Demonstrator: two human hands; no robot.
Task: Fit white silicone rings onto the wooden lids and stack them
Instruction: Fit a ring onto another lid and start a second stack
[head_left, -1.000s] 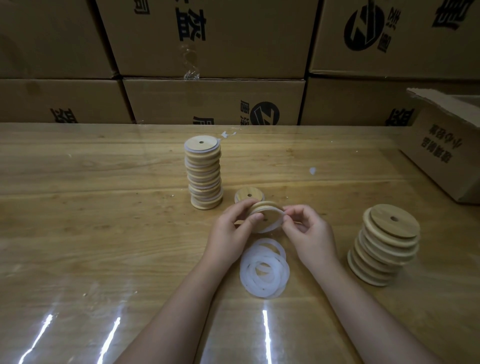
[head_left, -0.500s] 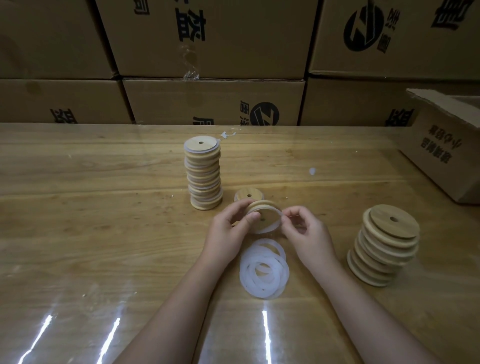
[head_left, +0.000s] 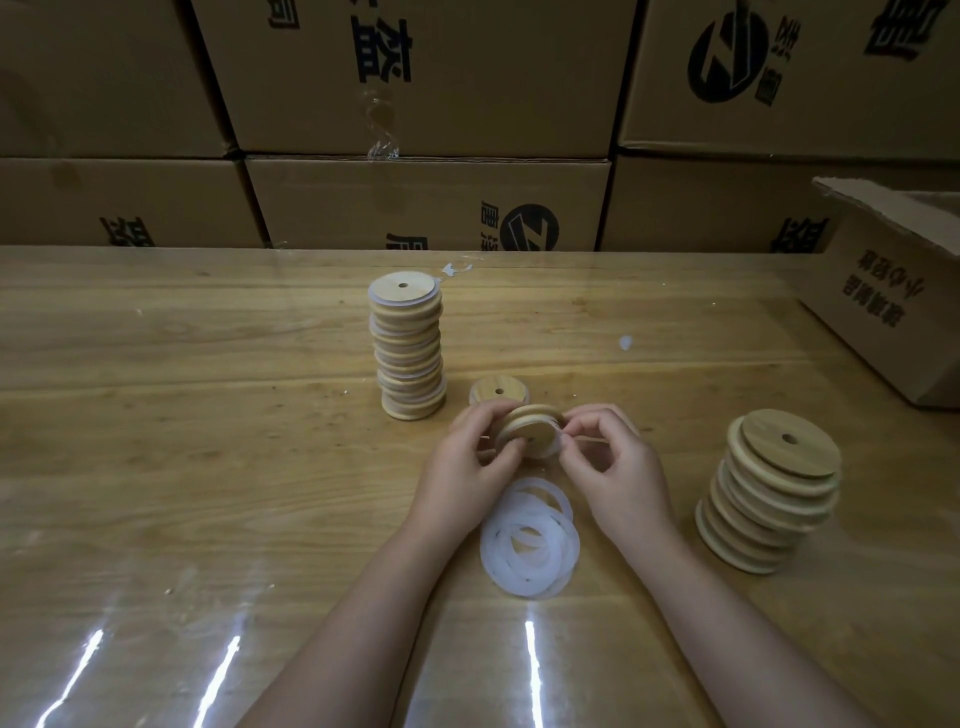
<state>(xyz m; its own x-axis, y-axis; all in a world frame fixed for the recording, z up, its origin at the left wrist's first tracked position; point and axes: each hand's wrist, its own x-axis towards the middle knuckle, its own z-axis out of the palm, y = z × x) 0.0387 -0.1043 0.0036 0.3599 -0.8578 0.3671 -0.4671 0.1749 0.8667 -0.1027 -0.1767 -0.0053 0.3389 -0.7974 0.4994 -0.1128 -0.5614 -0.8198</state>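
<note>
My left hand (head_left: 465, 460) grips a tilted wooden lid (head_left: 530, 428) just above the table. My right hand (head_left: 615, 462) pinches the white silicone ring (head_left: 558, 448) at that lid's right edge. A loose pile of white rings (head_left: 530, 540) lies on the table right below both hands. A single lid (head_left: 498, 391) lies flat just behind the held one. At the left stands a tall stack of ringed lids (head_left: 410, 353). A leaning stack of bare wooden lids (head_left: 769, 493) stands at the right.
The wooden table (head_left: 208, 467) has a glossy clear cover. Stacked cardboard boxes (head_left: 426, 202) form a wall along its far edge. An opened cardboard box (head_left: 893, 301) sits on the table at the far right. A small white scrap (head_left: 626, 342) lies mid-table.
The held lid has tilted so its flat face turns more toward me. My right fingers have closed in on the ring at its right edge.
</note>
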